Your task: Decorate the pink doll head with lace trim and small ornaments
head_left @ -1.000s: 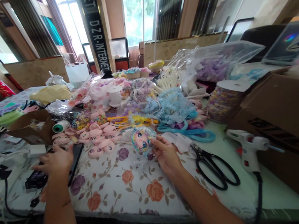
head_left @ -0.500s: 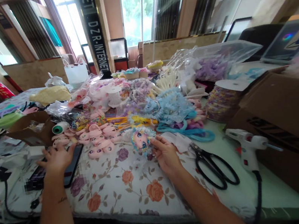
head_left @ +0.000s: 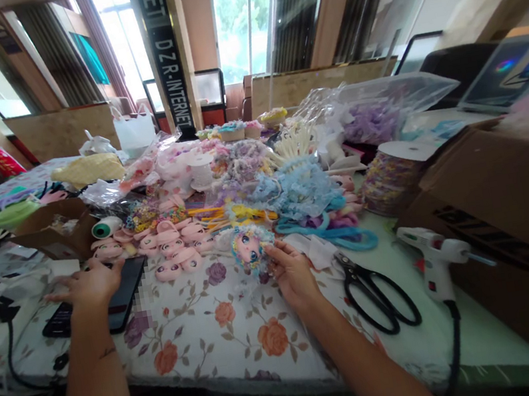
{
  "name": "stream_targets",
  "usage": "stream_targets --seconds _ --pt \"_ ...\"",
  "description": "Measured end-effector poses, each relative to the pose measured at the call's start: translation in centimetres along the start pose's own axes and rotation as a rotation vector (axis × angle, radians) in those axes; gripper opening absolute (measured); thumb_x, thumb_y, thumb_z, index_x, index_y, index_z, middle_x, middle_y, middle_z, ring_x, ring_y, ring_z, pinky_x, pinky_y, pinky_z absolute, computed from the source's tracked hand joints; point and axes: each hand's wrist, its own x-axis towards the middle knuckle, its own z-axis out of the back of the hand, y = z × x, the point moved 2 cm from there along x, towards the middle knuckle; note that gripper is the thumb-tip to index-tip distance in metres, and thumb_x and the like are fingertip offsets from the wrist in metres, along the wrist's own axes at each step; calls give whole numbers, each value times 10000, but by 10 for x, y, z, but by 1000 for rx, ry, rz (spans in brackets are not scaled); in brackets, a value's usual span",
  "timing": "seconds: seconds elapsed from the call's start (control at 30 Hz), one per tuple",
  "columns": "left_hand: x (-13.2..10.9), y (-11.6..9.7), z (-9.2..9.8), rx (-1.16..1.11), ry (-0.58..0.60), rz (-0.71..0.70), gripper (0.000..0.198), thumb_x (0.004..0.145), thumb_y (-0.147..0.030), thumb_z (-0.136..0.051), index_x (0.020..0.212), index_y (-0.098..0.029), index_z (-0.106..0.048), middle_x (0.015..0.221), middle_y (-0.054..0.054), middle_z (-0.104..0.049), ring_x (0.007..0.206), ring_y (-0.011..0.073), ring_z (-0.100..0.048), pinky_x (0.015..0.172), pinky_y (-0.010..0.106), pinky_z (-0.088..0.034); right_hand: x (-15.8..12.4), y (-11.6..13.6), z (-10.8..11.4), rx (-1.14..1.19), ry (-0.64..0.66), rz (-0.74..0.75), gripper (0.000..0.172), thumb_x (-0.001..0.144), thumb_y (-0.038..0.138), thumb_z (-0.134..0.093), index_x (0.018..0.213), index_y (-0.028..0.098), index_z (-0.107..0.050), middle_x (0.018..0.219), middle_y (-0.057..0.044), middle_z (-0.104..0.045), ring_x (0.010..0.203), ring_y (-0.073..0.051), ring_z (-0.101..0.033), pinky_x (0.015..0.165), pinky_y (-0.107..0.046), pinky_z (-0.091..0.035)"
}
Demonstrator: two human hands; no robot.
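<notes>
Between the fingers of my right hand [head_left: 293, 273] is a doll head [head_left: 249, 248] with big blue eyes and pale blue, white and yellow trim around the face. It is held up over the flowered tablecloth [head_left: 199, 324]. My left hand [head_left: 89, 285], fingers spread, is over a dark phone [head_left: 56, 322] and a black tablet [head_left: 128, 295]; whether it touches them I cannot tell. Several bare pink doll heads [head_left: 171, 248] lie in a cluster between my hands. Black-handled scissors [head_left: 379, 293] rest right of my right hand.
A white glue gun [head_left: 435, 264] leans near a large cardboard box [head_left: 511, 217] at right. Light blue trim [head_left: 298, 187], a ribbon spool [head_left: 393, 176] and plastic bags crowd the back. A small open box [head_left: 55, 236] and cables [head_left: 12, 341] are at left.
My left hand has shifted slightly left and lower over the phone and tablet, its fingers now flatter. My right hand and the doll head stay nearly in place.
</notes>
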Motion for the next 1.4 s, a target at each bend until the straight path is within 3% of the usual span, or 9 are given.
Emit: stream_targets --seconds 0.07,0.13,0.23,0.4,0.6,1.03,1.2,1.3,1.4 --pt "-4 4 1 3 6 181 870 817 -675 -241 1322 28 -334 1416 442 -220 1347 558 -102 781 798 -242 0 0 0 -2 6 -1 351 487 150 -847 764 165 -633 667 48 -649 520 -60 -548 414 -148 -403" --pt "-6 5 1 2 14 238 857 819 -669 -250 1341 5 -333 1433 422 -218 1355 547 -101 784 805 -235 -1 0 0 -6 13 -1 345 493 152 -847 764 165 -634 665 47 -649 516 -60 -547 412 -151 -398" --pt "-8 0 -1 21 -4 186 847 834 -652 -245 1352 11 -340 1437 408 -229 1368 531 -79 810 802 -237 0 -1 1 -6 17 -5 349 492 156 -850 765 164 -632 659 48 -648 519 -61 -551 414 -154 -398" --pt "-10 -24 -8 18 -34 -82 771 855 -606 -287 1377 -44 -367 1466 325 -281 1368 530 -106 893 766 -243 2 -1 2 5 -11 3 365 477 147 -851 765 163 -626 661 45 -649 544 -69 -569 416 -150 -402" --pt "-13 -40 -8 34 -30 -78 789 862 -587 -295 1397 -8 -330 1453 365 -259 1372 519 -117 902 738 -278 2 0 1 8 0 2 345 481 141 -841 747 168 -623 659 48 -649 534 -72 -567 411 -158 -403" --pt "-9 -15 2 32 35 179 851 818 -656 -278 1389 -27 -329 1436 386 -270 1376 501 -126 841 796 -224 1 0 0 1 8 1 335 482 139 -831 749 167 -630 670 33 -661 547 -86 -583 423 -164 -432" --pt "0 9 -2 -9 34 303 869 787 -685 -307 1379 -48 -331 1435 382 -286 1367 518 -132 787 798 -255 0 0 -1 -15 7 6 306 492 149 -823 735 164 -638 649 30 -661 513 -82 -565 402 -166 -410" --pt "1 18 -5 -13 11 286 885 782 -696 -301 1372 -36 -316 1425 399 -283 1375 511 -115 788 781 -274 -2 0 -2 -6 21 -15 315 487 148 -831 740 163 -644 651 27 -670 515 -81 -566 419 -166 -424" --pt "-5 15 -3 -3 -17 227 872 787 -713 -270 1344 -46 -339 1397 397 -329 1378 499 -131 806 771 -273 -1 -1 -2 -15 21 -17 316 493 155 -832 746 168 -644 648 30 -670 503 -76 -557 408 -166 -408"
